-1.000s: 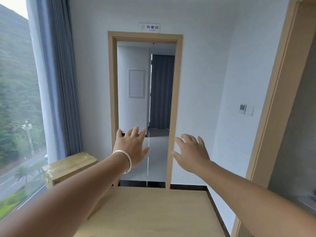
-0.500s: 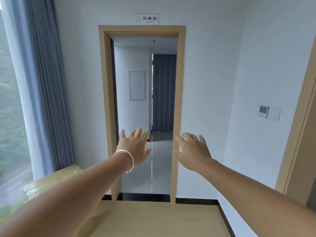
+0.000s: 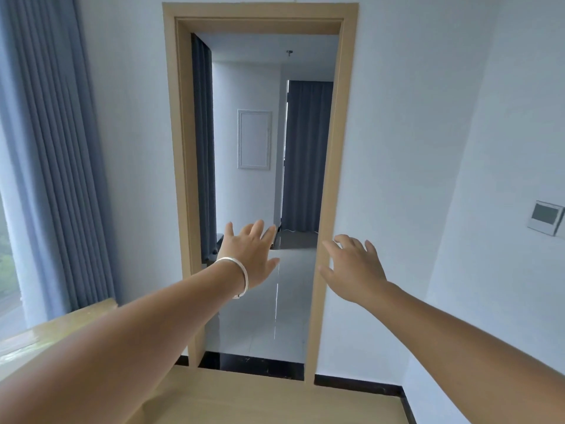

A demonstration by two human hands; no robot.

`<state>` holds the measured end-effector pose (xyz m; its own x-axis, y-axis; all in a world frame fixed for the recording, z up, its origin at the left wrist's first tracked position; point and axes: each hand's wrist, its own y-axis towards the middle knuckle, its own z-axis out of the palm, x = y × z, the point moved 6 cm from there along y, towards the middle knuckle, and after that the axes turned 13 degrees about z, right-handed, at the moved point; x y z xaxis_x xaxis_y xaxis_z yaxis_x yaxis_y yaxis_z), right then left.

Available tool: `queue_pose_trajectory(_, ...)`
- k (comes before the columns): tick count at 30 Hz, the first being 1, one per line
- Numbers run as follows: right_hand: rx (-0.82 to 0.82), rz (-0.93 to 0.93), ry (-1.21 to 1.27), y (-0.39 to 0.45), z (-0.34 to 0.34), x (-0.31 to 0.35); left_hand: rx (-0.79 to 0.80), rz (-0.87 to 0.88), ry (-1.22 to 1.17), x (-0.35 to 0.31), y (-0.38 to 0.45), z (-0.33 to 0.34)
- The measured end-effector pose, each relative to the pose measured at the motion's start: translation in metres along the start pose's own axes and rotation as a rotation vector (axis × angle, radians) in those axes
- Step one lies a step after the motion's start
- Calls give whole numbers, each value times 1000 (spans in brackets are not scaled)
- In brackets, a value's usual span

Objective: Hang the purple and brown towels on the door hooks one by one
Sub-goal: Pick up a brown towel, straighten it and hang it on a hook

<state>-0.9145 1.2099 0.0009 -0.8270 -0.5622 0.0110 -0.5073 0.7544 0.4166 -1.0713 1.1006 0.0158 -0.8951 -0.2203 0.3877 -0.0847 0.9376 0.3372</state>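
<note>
both grips wide, holding nothing: left hand (image 3: 249, 255) w/ bracelet (image 3: 241, 272) and right hand (image 3: 354, 267) reach fwd, fingers spread, toward wooden door frame (image 3: 331, 179). towels, hooks not in view. desk (image 3: 275, 399) below.

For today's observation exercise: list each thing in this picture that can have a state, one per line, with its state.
Left hand: open, fingers spread, holding nothing.
Right hand: open, fingers spread, holding nothing.
Doorway: open, room beyond visible.
Curtain: gathered beside the window.
Wall panel: screen dark.
</note>
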Motion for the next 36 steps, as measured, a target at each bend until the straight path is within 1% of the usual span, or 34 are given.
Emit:
queue_pose_trajectory(6, 12, -23, 15, 74, 56, 25, 12, 1, -23, 42, 59, 63)
queue_pose_trajectory(10, -8, -74, 0, 142, 91, 65, 17, -19, -21, 94, 94, 115)
queue_pose_trajectory(15, 17, -171, -8, 231, 133, 147, 54, -152, -51, 195, 124, 184)
queue_pose_trajectory(20, 46, -316, 33, 288, 178, 251, 142, -298, -47, 293, 112, 243)
queue_pose_trajectory(25, 100, -518, 95, 302, 223, 372, 255, -486, -5, 373, 43, 287)
queue_pose_trajectory(27, 141, -623, 112, 294, 241, 427, 308, -583, -15, 402, -2, 305)
queue_pose_trajectory(30, 210, -794, 138, 269, 268, 512, 380, -777, -37, 438, -84, 332)
queue_pose_trajectory(33, 259, -1008, 184, 225, 292, 597, 505, -981, -39, 450, -180, 353)
queue_pose_trajectory(36, 318, -1209, 226, 169, 314, 670, 645, -1177, -19, 438, -277, 362)
